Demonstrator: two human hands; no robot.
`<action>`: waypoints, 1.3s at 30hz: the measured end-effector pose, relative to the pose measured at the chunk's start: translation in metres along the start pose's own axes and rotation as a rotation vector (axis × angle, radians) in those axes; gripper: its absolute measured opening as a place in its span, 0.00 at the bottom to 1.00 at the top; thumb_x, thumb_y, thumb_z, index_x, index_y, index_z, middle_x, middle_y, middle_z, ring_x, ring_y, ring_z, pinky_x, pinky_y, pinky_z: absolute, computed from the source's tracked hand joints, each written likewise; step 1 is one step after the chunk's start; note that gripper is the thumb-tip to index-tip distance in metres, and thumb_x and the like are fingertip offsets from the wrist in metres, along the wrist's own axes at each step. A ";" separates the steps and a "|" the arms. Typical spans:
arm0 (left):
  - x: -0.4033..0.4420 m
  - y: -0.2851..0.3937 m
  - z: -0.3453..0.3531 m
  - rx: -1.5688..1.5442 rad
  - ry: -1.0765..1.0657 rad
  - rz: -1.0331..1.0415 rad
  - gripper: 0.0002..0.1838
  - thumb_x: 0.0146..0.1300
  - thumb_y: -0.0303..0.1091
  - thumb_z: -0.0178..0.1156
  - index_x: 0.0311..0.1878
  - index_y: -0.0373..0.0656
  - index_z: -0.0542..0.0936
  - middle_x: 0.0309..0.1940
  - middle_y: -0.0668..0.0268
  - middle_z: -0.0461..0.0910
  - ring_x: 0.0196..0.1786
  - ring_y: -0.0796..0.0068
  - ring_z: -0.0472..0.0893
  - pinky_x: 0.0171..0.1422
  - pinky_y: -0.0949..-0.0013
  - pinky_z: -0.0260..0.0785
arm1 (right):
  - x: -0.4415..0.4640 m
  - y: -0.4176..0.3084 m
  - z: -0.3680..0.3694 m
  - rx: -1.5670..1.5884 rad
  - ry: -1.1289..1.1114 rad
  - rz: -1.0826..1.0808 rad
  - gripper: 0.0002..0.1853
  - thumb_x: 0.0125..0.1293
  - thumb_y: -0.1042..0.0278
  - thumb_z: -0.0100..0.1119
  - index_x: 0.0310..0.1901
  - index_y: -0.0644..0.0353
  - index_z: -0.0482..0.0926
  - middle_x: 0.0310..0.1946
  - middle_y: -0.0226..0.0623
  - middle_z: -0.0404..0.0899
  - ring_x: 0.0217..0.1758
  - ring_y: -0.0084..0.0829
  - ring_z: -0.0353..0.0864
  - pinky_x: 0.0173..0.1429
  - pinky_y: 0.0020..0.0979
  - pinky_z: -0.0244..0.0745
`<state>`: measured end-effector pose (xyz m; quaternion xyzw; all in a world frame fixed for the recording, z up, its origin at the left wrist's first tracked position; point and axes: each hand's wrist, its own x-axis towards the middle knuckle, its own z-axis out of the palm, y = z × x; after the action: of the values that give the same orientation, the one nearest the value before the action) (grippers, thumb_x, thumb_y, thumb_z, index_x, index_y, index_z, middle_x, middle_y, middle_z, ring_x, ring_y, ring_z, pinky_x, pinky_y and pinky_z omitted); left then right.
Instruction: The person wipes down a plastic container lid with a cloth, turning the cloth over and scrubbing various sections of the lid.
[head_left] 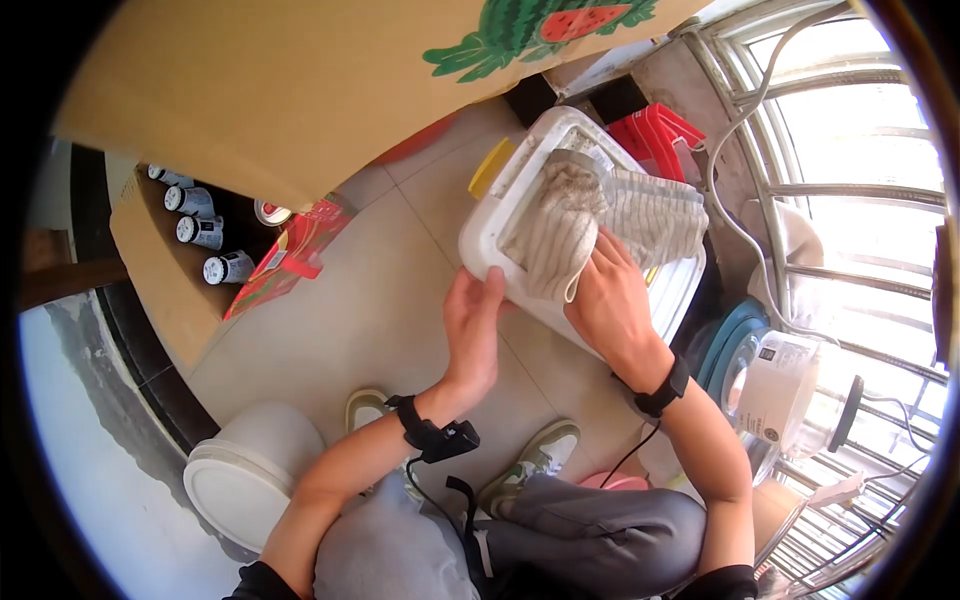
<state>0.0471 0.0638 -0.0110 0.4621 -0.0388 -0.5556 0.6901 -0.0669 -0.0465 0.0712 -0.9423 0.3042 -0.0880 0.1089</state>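
A white plastic storage box point(488, 222) with a yellow latch point(491, 168) stands on the tiled floor in front of me. Across its lid lies a striped, dirt-stained cloth point(655, 212), bunched up in its middle. My right hand point(612, 297) presses on the cloth, its fingers closed on the bunched fabric. At the near left corner of the box, my left hand point(472, 325) grips the rim, thumb on top and the other fingers partly hidden below.
A cardboard box with a watermelon print point(270, 90) fills the upper left. Several bottles point(205, 232) stand in an open carton beside a red packet point(290, 255). A white lidded bucket point(250, 470) is at lower left; a barred window point(850, 190), cable and basins line the right.
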 end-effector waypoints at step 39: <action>0.012 -0.004 -0.011 0.065 -0.124 0.067 0.24 0.79 0.48 0.54 0.68 0.42 0.72 0.57 0.64 0.81 0.56 0.74 0.82 0.58 0.63 0.78 | 0.042 0.068 -0.002 0.193 0.095 0.085 0.26 0.51 0.86 0.52 0.56 0.72 0.76 0.51 0.59 0.80 0.59 0.60 0.74 0.65 0.50 0.71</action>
<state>0.0549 0.0609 -0.0257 0.4474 -0.1148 -0.5583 0.6892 -0.0714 -0.1255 0.0597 -0.9085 0.3387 -0.1566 0.1881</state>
